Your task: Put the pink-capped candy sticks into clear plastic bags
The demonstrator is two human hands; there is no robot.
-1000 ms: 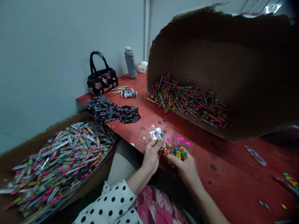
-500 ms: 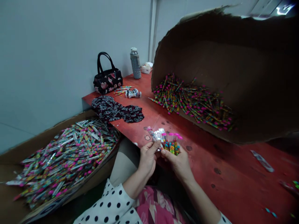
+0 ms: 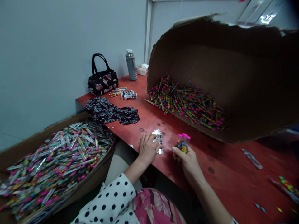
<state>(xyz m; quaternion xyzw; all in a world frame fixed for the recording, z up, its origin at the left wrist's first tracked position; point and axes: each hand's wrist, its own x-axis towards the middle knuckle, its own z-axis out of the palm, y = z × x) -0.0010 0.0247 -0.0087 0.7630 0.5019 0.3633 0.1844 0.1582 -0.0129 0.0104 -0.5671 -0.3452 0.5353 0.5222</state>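
Note:
My right hand (image 3: 188,158) is closed round a small bunch of clear candy tubes (image 3: 183,145). Their pink caps point up, and orange, yellow, green and blue pieces show inside. To its left, my left hand (image 3: 149,147) lies low over the red table, fingers stretched out, touching some shiny clear plastic sleeves (image 3: 159,141). Part of the sleeves is hidden under the fingertips.
A large cardboard box (image 3: 210,65) on its side holds many pink-capped tubes. Another carton (image 3: 70,119), at left, is heaped with wrapped tubes. On the red table (image 3: 149,109) are a dark patterned cloth (image 3: 112,112), a handbag (image 3: 102,82) and a flask (image 3: 131,65).
My hands have parted. The left has gone down onto the plastic sleeves on the table; the right has shifted slightly right, its tubes now gathered upright instead of fanned sideways.

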